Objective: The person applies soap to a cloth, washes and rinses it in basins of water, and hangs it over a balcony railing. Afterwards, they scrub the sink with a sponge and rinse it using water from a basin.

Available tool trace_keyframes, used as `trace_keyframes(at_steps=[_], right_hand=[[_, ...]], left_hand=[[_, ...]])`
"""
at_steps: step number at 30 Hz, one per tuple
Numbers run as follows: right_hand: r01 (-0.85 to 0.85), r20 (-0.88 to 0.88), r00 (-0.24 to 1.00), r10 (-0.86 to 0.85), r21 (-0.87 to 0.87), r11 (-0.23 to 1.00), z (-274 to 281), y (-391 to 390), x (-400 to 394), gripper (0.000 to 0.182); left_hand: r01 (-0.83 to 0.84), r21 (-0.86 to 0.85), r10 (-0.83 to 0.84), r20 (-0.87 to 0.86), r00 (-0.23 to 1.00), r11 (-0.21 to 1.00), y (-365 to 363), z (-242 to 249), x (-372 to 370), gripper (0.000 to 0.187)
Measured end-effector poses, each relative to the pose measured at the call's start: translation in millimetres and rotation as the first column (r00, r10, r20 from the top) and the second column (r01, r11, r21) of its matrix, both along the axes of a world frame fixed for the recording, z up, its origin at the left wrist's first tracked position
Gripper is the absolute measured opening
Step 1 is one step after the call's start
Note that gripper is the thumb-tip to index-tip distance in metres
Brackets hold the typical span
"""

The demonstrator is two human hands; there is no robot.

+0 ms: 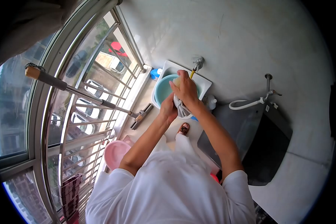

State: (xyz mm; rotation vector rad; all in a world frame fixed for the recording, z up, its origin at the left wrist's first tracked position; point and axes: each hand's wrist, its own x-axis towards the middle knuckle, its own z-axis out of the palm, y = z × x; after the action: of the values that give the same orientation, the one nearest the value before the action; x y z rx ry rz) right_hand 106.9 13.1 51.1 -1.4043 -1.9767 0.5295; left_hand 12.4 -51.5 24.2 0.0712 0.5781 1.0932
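Over a white sink (205, 83) stands a light teal basin (163, 91). My right hand (187, 87) is closed round a pale yellowish object, perhaps a bar of soap (176, 81), above the basin. My left hand (168, 107) is closed on a grey-white cloth (182, 108), which hangs below my right hand at the near rim. A metal tap (198, 62) with a yellow piece at its spout is on the wall just beyond my right hand.
A blue bottle (155, 73) stands left of the sink, a clear bottle (211, 102) right of it. A dark appliance (233, 128) is at the right, a pink basin (116, 154) at the lower left. A pole (86, 94) leans across the window bars.
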Motion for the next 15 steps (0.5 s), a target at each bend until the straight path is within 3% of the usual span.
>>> trace_keyframes(at_steps=[1,4,6,7,9,11,12,15], right_hand=[[0.034,0.008,0.999,-0.035,0.021,0.999,-0.1,9.8,3.6,0.048],[0.138,0.047,0.990,-0.130,-0.250,0.959,-11.5,30.1,27.8,0.043],[0.101,-0.026,0.992,-0.120,-0.384,0.918,-35.3,35.6,58.1,0.042],[0.064,-0.127,0.983,-0.130,-0.432,0.900,-42.4,31.3,70.3,0.035],[-0.159,-0.526,0.798,-0.293,-0.653,0.740,-26.5,17.4,85.8,0.035],[-0.284,-0.620,0.743,-0.253,-0.634,0.719,23.5,3.0,80.9,0.033],[-0.338,-0.663,0.707,-0.247,-0.623,0.706,36.9,-4.2,80.5,0.033],[-0.500,-0.577,0.816,0.024,-0.685,0.531,38.3,-14.1,78.6,0.042]], left_hand=[[-0.004,0.002,0.004,-0.020,1.000,1.000,-2.8,1.4,0.6,0.039],[0.014,0.024,-0.012,-0.061,0.998,1.000,-16.7,18.3,-2.4,0.043],[0.053,0.009,-0.054,0.061,0.997,0.999,-17.0,12.5,-16.7,0.044],[0.067,0.003,-0.067,0.122,0.990,0.998,-17.5,10.2,-23.3,0.045],[0.069,-0.018,-0.065,0.160,0.985,0.997,-14.4,19.7,-33.8,0.051],[0.074,-0.022,-0.067,0.238,0.969,0.997,-11.3,26.2,-39.3,0.053],[0.066,-0.017,-0.063,0.117,0.991,0.998,-12.9,25.6,-39.9,0.057],[0.207,0.172,-0.173,-0.192,0.966,0.963,-4.9,27.6,-39.1,0.058]])
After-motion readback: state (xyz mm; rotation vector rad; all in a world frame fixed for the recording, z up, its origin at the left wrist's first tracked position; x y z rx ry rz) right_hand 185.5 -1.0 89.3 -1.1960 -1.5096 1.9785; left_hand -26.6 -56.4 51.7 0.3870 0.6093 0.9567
